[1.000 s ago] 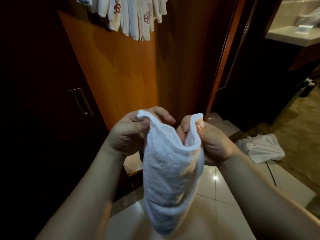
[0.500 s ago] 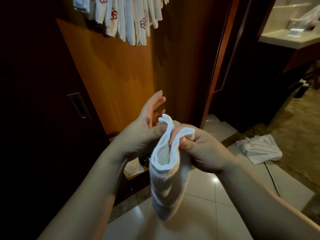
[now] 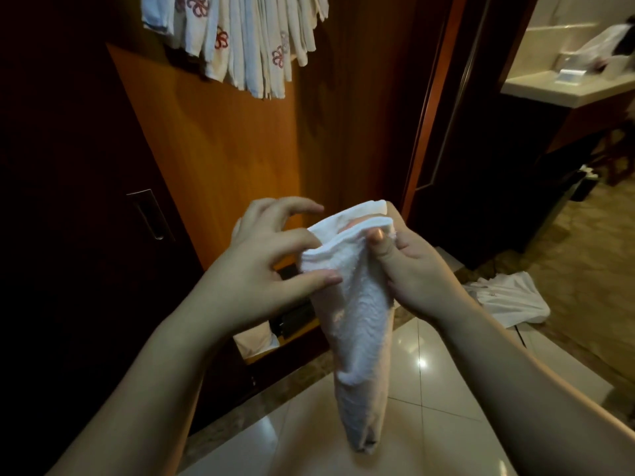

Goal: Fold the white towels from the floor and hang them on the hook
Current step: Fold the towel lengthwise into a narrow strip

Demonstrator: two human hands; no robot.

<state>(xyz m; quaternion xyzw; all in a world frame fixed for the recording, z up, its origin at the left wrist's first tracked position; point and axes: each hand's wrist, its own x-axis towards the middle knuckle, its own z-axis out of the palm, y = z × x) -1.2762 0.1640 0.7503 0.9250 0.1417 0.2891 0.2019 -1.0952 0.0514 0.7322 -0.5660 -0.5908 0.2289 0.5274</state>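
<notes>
A small white towel (image 3: 357, 324) hangs folded lengthwise in front of me. My right hand (image 3: 412, 269) grips its top edge, thumb pressed on the near layer. My left hand (image 3: 271, 266) is at the towel's left side, thumb and a finger pinching the upper folded edge, the other fingers spread above. Several folded white towels with red flower marks (image 3: 247, 42) hang from the top of the wooden panel; the hook itself is hidden. More white cloth (image 3: 508, 300) lies crumpled on the floor to the right.
An orange wooden panel (image 3: 220, 159) and a dark door with a recessed handle (image 3: 147, 214) stand ahead and left. A low open shelf (image 3: 261, 338) is under my hands. Glossy tiles (image 3: 429, 389) cover the floor. A pale counter (image 3: 563, 87) stands far right.
The towel's two top edges were brought together, making it narrower. My left hand let go, opened, then came back to pinch the left side. The view tilted up toward the hanging towels.
</notes>
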